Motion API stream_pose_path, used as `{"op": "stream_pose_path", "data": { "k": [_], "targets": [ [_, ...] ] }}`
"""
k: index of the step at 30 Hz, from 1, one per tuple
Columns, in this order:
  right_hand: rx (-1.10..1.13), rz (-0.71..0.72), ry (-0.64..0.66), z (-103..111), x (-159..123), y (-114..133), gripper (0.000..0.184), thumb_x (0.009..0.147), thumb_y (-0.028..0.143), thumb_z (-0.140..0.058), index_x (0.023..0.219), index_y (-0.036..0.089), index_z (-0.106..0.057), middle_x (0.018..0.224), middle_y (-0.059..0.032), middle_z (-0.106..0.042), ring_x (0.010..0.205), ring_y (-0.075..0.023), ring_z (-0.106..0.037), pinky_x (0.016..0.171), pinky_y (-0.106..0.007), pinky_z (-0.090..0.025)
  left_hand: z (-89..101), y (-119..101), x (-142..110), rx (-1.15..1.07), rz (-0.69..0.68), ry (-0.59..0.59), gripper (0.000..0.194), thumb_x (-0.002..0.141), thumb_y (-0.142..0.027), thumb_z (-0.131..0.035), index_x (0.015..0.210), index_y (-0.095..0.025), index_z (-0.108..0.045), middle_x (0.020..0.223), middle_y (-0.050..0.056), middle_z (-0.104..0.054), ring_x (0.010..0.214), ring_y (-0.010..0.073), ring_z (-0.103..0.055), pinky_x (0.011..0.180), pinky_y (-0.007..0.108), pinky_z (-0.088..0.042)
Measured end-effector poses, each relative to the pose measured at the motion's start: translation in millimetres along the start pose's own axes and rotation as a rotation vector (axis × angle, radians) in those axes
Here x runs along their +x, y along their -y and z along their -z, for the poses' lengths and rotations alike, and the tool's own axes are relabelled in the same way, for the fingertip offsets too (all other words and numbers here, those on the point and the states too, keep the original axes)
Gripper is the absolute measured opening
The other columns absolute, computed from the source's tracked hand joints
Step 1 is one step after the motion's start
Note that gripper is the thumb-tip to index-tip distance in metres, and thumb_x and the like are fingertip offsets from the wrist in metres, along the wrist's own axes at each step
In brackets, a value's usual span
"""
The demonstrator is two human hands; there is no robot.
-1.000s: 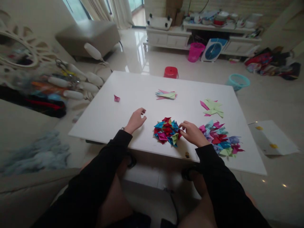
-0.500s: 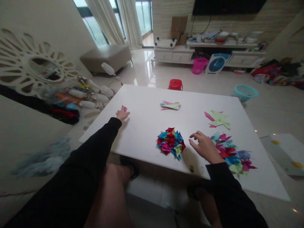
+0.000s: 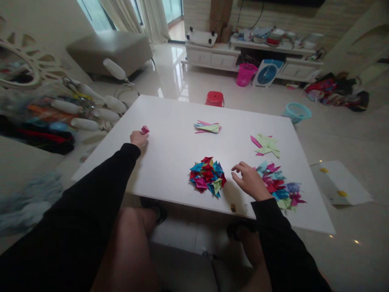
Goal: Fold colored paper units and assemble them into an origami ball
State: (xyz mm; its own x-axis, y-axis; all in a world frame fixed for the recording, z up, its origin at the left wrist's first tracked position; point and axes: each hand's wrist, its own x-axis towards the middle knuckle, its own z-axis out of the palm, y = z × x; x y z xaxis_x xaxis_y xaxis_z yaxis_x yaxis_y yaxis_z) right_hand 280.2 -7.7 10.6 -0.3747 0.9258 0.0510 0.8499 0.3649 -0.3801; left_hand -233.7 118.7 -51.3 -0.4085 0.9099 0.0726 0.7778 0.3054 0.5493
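Near the left edge of the white table (image 3: 170,162), my left hand (image 3: 139,139) is closed, with a small pink folded paper piece (image 3: 145,129) pinched at its fingertips. My right hand (image 3: 249,180) hovers with bent fingers apart, holding nothing. It sits between a round heap of red, blue, pink and green folded papers (image 3: 208,176) and a looser pile of folded paper cranes (image 3: 281,186), which it partly covers. Flat folded strips (image 3: 208,127) lie towards the far side. Green and pink folded pieces (image 3: 266,145) rest at the far right.
Beyond the far table edge stands a red stool (image 3: 214,99). A blue basket (image 3: 298,112) is past the right corner. Lamp arms with white shades (image 3: 105,114) crowd the left edge. A small brown object (image 3: 233,207) lies by the near edge.
My left hand's fingers have closed on the pink folded paper piece, which now shows more clearly. My right hand stays beside the heap. The camera view has shifted down and right.
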Motion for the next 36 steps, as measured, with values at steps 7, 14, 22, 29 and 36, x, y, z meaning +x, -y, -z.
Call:
{"op": "stream_pose_path", "data": {
  "k": [7, 14, 22, 29, 36],
  "targets": [
    [0.027, -0.004, -0.016, 6.6, -2.5, 6.5, 0.013, 0.092, 0.024, -0.057, 0.092, 0.020, -0.070, 0.092, -0.0043, -0.065, 0.076, -0.0173, -0.061, 0.068, -0.029, -0.040, 4.3, -94.8, -64.0, -0.182, -0.112, 0.039, 0.016, 0.083, -0.023, -0.073, 0.093, -0.011, -0.073, 0.092, 0.005, -0.075, 0.087, 0.0172, -0.069, 0.086, 0.029, -0.054],
    [0.017, -0.002, -0.042, 4.6, -4.9, 13.1, 0.012, 0.093, 0.023, -0.058, 0.092, 0.020, -0.070, 0.090, -0.0043, -0.066, 0.074, -0.0167, -0.059, 0.070, -0.029, -0.040, -3.1, -179.4, -184.8, -0.585, -0.613, 0.148, 0.010, 0.085, -0.026, -0.071, 0.084, -0.017, -0.073, 0.087, 0.005, -0.073, 0.080, 0.0169, -0.068, 0.075, 0.030, -0.058],
    [0.180, 0.064, -0.148, -2.2, -3.7, 27.0, 0.010, 0.092, 0.017, -0.058, 0.097, 0.020, -0.066, 0.089, -0.0037, -0.064, 0.080, -0.0173, -0.061, 0.073, -0.029, -0.046, -35.4, -178.0, -195.7, -0.383, -0.891, 0.411, 0.011, 0.089, -0.010, -0.060, 0.087, -0.018, -0.067, 0.090, 0.004, -0.065, 0.083, 0.0170, -0.063, 0.079, 0.031, -0.050],
    [0.377, 0.160, -0.237, -7.4, 16.7, 41.8, 0.031, 0.093, 0.019, -0.060, 0.123, 0.023, -0.062, 0.106, -0.0066, -0.064, 0.090, -0.0188, -0.064, 0.076, -0.032, -0.053, -36.2, -185.3, -181.0, -0.132, -1.038, 0.462, 0.013, 0.092, -0.012, -0.054, 0.101, -0.018, -0.062, 0.101, 0.008, -0.063, 0.092, 0.0221, -0.060, 0.081, 0.034, -0.050],
    [0.447, 0.238, -0.214, -15.7, 21.7, 48.6, 0.029, 0.098, 0.017, -0.053, 0.122, 0.025, -0.066, 0.112, -0.0085, -0.066, 0.102, -0.0212, -0.065, 0.086, -0.036, -0.056, -33.8, -182.0, -186.0, -0.145, -1.042, 0.465, 0.013, 0.092, -0.012, -0.053, 0.100, -0.019, -0.060, 0.101, 0.008, -0.063, 0.092, 0.0216, -0.061, 0.081, 0.034, -0.050]
  ]
}}
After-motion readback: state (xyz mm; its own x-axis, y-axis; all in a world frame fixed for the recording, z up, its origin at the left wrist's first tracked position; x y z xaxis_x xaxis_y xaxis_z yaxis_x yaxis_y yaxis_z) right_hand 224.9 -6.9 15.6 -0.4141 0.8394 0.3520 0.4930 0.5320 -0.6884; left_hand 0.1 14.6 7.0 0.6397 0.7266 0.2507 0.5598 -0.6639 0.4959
